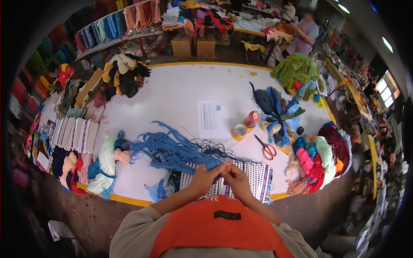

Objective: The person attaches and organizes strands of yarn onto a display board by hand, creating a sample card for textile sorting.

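My left hand (203, 178) and my right hand (235, 178) meet close together over a white card of yarn samples (258, 176) at the near table edge. Both pinch strands of blue yarn that run from a tangled blue yarn pile (172, 150) just left of my hands. The fingertips touch around the strands. My forearms in beige sleeves and an orange apron (215, 228) fill the bottom of the view.
Red-handled scissors (266, 149), a tape roll (239, 131), a pink thread cone (251, 119) and a printed sheet (212, 119) lie on the white table (172, 94). Yarn bundles ring it: green (299, 73), blue (275, 112), mixed colours (322, 159), mint (105, 163). A person (305, 32) works far behind.
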`<state>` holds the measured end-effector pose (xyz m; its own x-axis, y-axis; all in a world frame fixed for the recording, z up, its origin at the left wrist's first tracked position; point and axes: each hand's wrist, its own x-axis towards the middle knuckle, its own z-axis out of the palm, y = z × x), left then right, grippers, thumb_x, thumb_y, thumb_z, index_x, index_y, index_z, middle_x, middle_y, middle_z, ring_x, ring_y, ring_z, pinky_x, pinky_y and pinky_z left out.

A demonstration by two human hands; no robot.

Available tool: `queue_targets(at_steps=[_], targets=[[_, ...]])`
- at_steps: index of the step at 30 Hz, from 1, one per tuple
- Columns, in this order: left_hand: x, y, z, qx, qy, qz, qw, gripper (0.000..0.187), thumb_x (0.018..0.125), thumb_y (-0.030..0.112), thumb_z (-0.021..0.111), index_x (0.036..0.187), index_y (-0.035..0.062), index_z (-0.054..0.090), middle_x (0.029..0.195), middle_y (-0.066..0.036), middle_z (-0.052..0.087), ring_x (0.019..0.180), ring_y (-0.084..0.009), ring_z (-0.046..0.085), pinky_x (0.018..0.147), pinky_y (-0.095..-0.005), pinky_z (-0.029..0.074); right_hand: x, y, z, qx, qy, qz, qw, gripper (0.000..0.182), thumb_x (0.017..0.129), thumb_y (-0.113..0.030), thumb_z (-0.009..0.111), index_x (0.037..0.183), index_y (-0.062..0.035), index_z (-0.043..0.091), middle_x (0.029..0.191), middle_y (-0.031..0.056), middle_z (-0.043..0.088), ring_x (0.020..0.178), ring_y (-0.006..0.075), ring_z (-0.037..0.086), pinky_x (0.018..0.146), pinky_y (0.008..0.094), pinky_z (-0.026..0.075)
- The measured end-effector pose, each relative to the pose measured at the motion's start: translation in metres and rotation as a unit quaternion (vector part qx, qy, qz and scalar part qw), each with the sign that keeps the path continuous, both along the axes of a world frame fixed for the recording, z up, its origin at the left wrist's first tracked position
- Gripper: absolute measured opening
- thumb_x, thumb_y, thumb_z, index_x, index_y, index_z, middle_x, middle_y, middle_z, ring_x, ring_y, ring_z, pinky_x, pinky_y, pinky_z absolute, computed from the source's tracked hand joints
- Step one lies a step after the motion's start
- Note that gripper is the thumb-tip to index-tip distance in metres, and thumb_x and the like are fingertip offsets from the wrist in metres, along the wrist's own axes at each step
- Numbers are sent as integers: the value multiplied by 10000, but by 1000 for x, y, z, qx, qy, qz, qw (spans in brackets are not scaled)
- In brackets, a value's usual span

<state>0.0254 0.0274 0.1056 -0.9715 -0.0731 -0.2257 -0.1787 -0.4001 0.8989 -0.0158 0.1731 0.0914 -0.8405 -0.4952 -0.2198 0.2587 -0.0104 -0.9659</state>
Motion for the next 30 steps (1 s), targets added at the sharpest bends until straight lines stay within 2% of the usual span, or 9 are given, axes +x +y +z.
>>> queue_targets(at_steps=[3, 14, 18, 30], targets=[[10, -2, -17, 66, -44, 4, 997, 310, 964, 193, 577, 1117, -66, 654, 1050, -105, 694, 951, -139, 645, 873, -265, 493, 7, 5, -14, 20, -13, 19, 1000, 183, 937, -158, 637, 1075, -38, 640, 834, -15, 616, 684, 43, 526, 598, 206, 441], [20, -3, -34, 130, -50, 16, 990, 294, 951, 181, 601, 1103, -64, 659, 1027, -106, 690, 916, -142, 646, 829, -262, 513, 14, 3, -18, 24, -36, 34, 998, 231, 933, -196, 645, 1118, -58, 645, 855, -26, 619, 648, 43, 525, 570, 199, 436], [21, -2, -31, 167, -61, 32, 984, 284, 939, 157, 617, 1097, -76, 655, 1030, -127, 687, 913, -163, 655, 820, -279, 530, 12, 8, -28, 46, -50, 55, 996, 253, 941, -193, 632, 1156, -59, 637, 924, -39, 638, 706, 36, 521, 620, 197, 442], [20, -4, -34, 177, -77, 24, 981, 281, 932, 153, 623, 1088, -77, 660, 1021, -127, 692, 899, -161, 664, 798, -270, 539, 11, 7, -29, 46, -57, 56, 996, 286, 935, -197, 642, 1179, -48, 629, 907, -33, 638, 687, 38, 516, 615, 198, 444]])
